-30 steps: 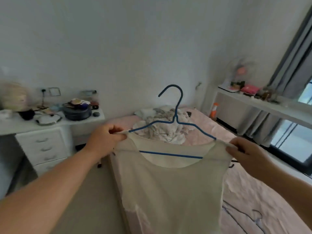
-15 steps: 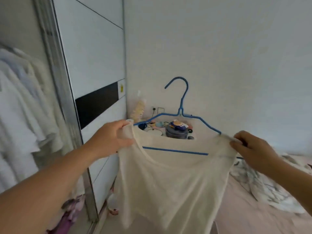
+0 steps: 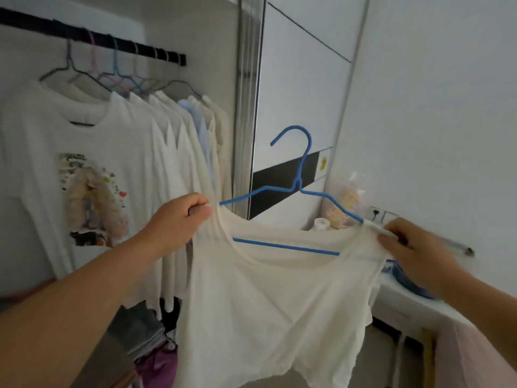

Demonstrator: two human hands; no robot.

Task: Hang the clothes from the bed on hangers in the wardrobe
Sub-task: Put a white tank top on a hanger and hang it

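The person carries the cream top (image 3: pixel 268 289), already on the blue hanger (image 3: pixel 300 189), toward the wardrobe rail (image 3: pixel 92 37) — left hand (image 3: pixel 179 219) and right hand (image 3: pixel 411 247) each pinching a shoulder. Next, probably, one hand must shift to the hook and lift it onto the rail's free end.

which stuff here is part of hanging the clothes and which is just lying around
Part of the job:
top, on the hanger
hanger
left hand and right hand, each pinching a shoulder
rail with hung shirts

Just lying about:
folded pile on the wardrobe floor
bag
socket
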